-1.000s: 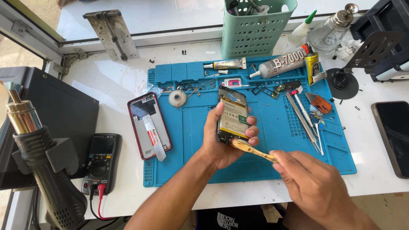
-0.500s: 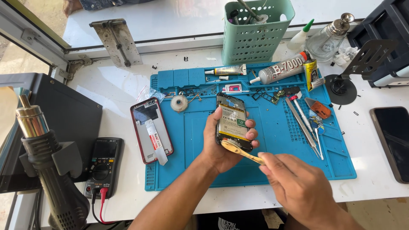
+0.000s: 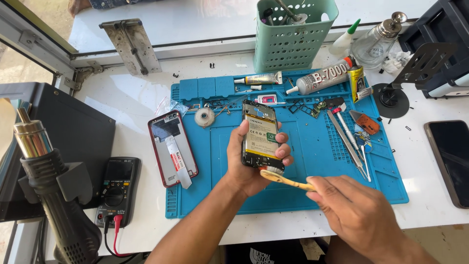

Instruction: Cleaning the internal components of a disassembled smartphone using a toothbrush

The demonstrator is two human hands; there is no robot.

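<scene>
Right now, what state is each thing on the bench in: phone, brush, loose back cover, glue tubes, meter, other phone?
Opened phone: back off, battery showing, gripped upright in left hand.
Wooden brush: held by right hand, bristles against the phone's lower end.
Red back cover: detached, lying inner side up.
Glue tubes: capped, lying flat.
Multimeter: leads plugged in.
Second phone: screen dark, flat.
</scene>
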